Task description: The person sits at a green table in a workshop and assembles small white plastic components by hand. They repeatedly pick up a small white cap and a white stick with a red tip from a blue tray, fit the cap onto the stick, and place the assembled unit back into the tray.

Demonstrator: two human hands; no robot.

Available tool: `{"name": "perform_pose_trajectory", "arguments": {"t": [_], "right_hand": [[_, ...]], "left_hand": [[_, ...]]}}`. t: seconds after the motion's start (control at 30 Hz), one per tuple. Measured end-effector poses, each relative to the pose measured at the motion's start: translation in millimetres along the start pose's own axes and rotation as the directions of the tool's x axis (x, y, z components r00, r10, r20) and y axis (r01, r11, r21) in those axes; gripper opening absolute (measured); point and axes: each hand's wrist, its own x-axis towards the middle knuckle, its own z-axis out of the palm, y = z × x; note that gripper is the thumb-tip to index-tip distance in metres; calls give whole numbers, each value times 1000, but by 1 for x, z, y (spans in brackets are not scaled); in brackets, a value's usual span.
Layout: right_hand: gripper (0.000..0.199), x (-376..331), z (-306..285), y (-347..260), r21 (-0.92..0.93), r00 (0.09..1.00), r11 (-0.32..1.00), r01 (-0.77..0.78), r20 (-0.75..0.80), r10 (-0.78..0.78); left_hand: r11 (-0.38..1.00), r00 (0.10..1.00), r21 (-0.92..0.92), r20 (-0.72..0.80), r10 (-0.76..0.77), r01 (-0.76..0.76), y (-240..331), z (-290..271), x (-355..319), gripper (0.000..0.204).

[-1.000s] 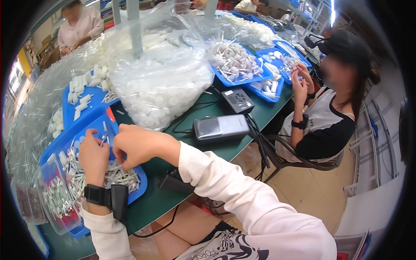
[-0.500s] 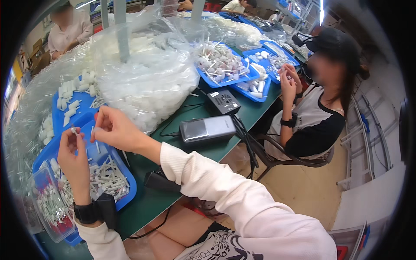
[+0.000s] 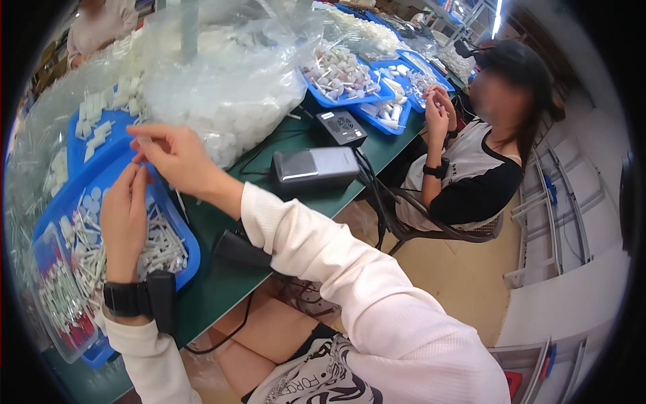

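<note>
My right hand (image 3: 176, 160) hovers over the far end of a blue tray (image 3: 187, 250) and pinches a small white part (image 3: 142, 140) between thumb and fingertips. My left hand (image 3: 124, 217), with a black wrist band (image 3: 138, 297), stands with its back to the camera. Its fingers point up, held together, and their tips meet the right hand's thumb. What they hold is hidden. The tray beneath is full of small white stick-like parts (image 3: 161, 246).
A big clear bag of white pieces (image 3: 232, 91) lies beyond the tray. A grey box (image 3: 313, 165) and a black device (image 3: 342, 126) with cables sit on the green table (image 3: 222, 283). More blue trays (image 3: 346, 101) stand further along. A seated co-worker (image 3: 471, 175) works at right.
Both my hands have lifted off the tray's parts; the right hand rose higher with the small part, and the left hand's fingertips have come up against it.
</note>
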Motion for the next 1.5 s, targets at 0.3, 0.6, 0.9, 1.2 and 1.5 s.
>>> {"name": "perform_pose_trajectory", "arguments": {"t": [0.3,0.6,0.9,1.2,1.5], "right_hand": [[28,-5,-9,-7,-85,995,992,89,-41,-93],[21,-12,-19,-16,-234,988,963,138,-37,-150],[29,-8,-17,-16,-11,970,996,-89,226,89],[30,-11,-20,-18,-57,972,996,-74,219,85],[30,-12,-19,-22,-91,965,992,-83,240,102]], "left_hand": [[1000,1000,-9,-28,-10,10,-10,2,1,21],[981,981,-167,-181,65,-95,0,10,1,17],[992,985,-60,-139,104,-113,-5,-9,-5,18],[988,991,-113,-96,91,-101,3,-12,-3,20],[980,978,-25,-78,193,-196,-2,-11,-5,16]]}}
